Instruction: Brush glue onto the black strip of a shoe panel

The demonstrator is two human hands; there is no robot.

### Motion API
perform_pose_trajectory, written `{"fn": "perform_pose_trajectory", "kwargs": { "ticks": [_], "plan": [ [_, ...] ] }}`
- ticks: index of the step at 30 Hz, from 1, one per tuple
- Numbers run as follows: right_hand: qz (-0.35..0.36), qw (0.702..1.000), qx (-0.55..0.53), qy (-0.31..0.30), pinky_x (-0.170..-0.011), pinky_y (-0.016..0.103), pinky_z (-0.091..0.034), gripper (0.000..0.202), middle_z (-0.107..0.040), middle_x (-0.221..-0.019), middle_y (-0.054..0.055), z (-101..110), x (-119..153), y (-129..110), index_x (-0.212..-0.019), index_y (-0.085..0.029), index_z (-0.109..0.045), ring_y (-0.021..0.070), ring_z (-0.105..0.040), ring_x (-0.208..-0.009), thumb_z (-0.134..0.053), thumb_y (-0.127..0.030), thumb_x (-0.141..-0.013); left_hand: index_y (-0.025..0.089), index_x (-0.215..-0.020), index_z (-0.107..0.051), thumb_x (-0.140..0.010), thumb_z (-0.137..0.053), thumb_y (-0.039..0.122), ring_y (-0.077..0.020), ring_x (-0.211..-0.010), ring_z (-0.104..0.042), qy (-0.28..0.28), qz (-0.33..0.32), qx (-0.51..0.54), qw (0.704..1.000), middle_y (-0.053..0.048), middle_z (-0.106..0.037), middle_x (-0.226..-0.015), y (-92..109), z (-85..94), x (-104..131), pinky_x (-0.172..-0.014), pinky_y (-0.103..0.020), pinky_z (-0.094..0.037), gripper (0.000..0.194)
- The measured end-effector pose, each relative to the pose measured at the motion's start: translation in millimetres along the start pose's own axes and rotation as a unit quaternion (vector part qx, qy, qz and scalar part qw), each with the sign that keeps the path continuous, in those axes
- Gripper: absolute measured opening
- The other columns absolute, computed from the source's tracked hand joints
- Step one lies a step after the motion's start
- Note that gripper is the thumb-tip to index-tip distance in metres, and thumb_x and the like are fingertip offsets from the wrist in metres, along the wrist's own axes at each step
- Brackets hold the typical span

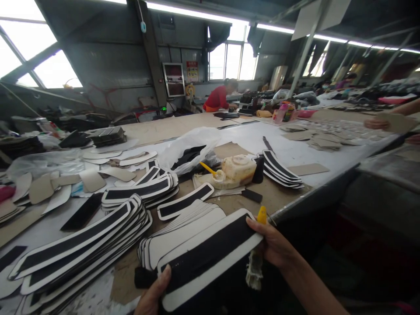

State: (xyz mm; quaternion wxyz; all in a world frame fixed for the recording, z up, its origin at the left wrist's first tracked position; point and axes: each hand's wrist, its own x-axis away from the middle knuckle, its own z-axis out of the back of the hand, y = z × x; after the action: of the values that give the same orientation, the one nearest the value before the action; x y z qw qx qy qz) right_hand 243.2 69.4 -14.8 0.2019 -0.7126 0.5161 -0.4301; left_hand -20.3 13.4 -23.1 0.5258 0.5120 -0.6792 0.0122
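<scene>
Counter (295,151) spreads pale and flat. Nearest its front edge, both hands pinch one curved white panel (206,258) with a matte black strip: left hand (154,295), right hand (274,245), whose grip also clamps a yellow-handled brush (261,215).

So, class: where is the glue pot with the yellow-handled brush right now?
In the head view, the glue pot sits mid-table, right of centre, between the clear plastic bag and a fanned stack of black-and-white strips, beyond both hands.
</scene>
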Motion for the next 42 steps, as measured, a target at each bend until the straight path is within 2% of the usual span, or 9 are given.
{"fn": "perform_pose_trajectory", "kwargs": {
  "ticks": [5,8,10,13,18,24,32,35,42],
  "plan": [
    [0.015,0.991,0.135,-0.01,-0.04,0.016,-0.037,0.032,-0.049,-0.055,-0.006,2,-5,0,-0.072,-0.017,-0.053,0.0059,-0.044,-0.044,-0.076,-0.038,-0.065,0.015,-0.12,-0.048,-0.056,-0.079,0.017,-0.0313,-0.097,-0.061,-0.02,-0.088,-0.062,0.994,-0.012,-0.068,-0.099,10,-8.0,12,-0.075,-0.038,-0.055,0.071],
    [0.043,0.955,0.294,0.002,-0.039,0.018,-0.031,0.038,-0.042,-0.05,-0.006,10,-8,-13,-0.065,-0.017,-0.049,0.0064,-0.037,-0.042,-0.066,-0.05,-0.072,0.014,-0.121,-0.047,-0.056,-0.079,0.02,-0.0303,-0.095,-0.062,-0.053,-0.108,-0.094,0.988,-0.012,-0.067,-0.102,11,-14.1,11,-0.078,-0.038,-0.054,0.073],
    [0.118,0.886,0.446,0.057,-0.046,0.023,-0.035,0.038,-0.045,-0.053,-0.003,14,-10,-23,-0.064,-0.018,-0.05,0.0103,-0.042,-0.048,-0.057,-0.053,-0.077,0.014,-0.121,-0.048,-0.057,-0.079,0.023,-0.029,-0.093,-0.063,-0.064,-0.121,-0.103,0.985,-0.011,-0.068,-0.1,10,-17.6,5,-0.081,-0.039,-0.052,0.072],
    [0.286,0.713,0.624,0.14,-0.067,0.031,-0.042,0.024,-0.06,-0.076,0.003,7,-12,-30,-0.079,-0.02,-0.059,0.0195,-0.055,-0.071,-0.054,-0.044,-0.082,0.012,-0.112,-0.057,-0.056,-0.079,0.028,-0.0278,-0.089,-0.063,-0.066,-0.136,-0.131,0.98,-0.01,-0.069,-0.093,9,-21.1,-7,-0.084,-0.039,-0.05,0.062],
    [0.38,0.561,0.732,-0.065,-0.071,0.026,-0.043,0.016,-0.06,-0.085,0.004,-40,-17,2,-0.093,-0.021,-0.064,0.0176,-0.055,-0.081,-0.051,-0.016,-0.085,0.008,-0.088,-0.065,-0.062,-0.075,0.034,-0.027,-0.078,-0.064,-0.061,-0.123,-0.208,0.968,-0.011,-0.069,-0.078,7,-24.9,-22,-0.079,-0.04,-0.05,0.038],
    [0.443,0.41,0.789,-0.114,-0.059,0.026,-0.039,0.014,-0.06,-0.078,0.003,-68,-34,36,-0.09,-0.017,-0.063,0.0188,-0.052,-0.074,-0.059,-0.009,-0.079,0.009,-0.089,-0.065,-0.068,-0.07,0.038,-0.0267,-0.081,-0.064,-0.067,-0.159,-0.239,0.956,-0.009,-0.07,-0.082,5,-28.1,-28,-0.081,-0.038,-0.049,0.036],
    [0.525,0.348,0.761,-0.154,-0.064,0.03,-0.037,0.025,-0.056,-0.077,0.006,-64,-45,44,-0.077,-0.019,-0.054,0.0214,-0.052,-0.075,-0.042,0.003,-0.074,0.008,-0.091,-0.067,-0.066,-0.071,0.03,-0.026,-0.091,-0.062,-0.11,-0.212,-0.19,0.952,-0.012,-0.07,-0.093,-4,-20.4,-27,-0.085,-0.032,-0.046,0.033],
    [0.551,0.313,0.752,-0.184,-0.059,0.031,-0.036,0.026,-0.054,-0.071,0.006,-71,-50,45,-0.07,-0.02,-0.052,0.0223,-0.05,-0.066,-0.043,0.004,-0.068,0.009,-0.089,-0.067,-0.067,-0.069,0.03,-0.0257,-0.088,-0.062,-0.087,-0.239,-0.182,0.95,-0.011,-0.07,-0.091,-3,-20.3,-31,-0.081,-0.032,-0.048,0.03],
    [0.512,0.283,0.795,-0.161,-0.053,0.031,-0.034,0.024,-0.055,-0.068,0.005,-93,-19,34,-0.067,-0.018,-0.053,0.0209,-0.049,-0.062,-0.046,0.005,-0.069,0.01,-0.082,-0.067,-0.068,-0.069,0.031,-0.0235,-0.083,-0.06,-0.063,-0.241,-0.218,0.944,-0.009,-0.07,-0.084,-3,-15.6,-34,-0.079,-0.032,-0.045,0.025]
  ]
}}
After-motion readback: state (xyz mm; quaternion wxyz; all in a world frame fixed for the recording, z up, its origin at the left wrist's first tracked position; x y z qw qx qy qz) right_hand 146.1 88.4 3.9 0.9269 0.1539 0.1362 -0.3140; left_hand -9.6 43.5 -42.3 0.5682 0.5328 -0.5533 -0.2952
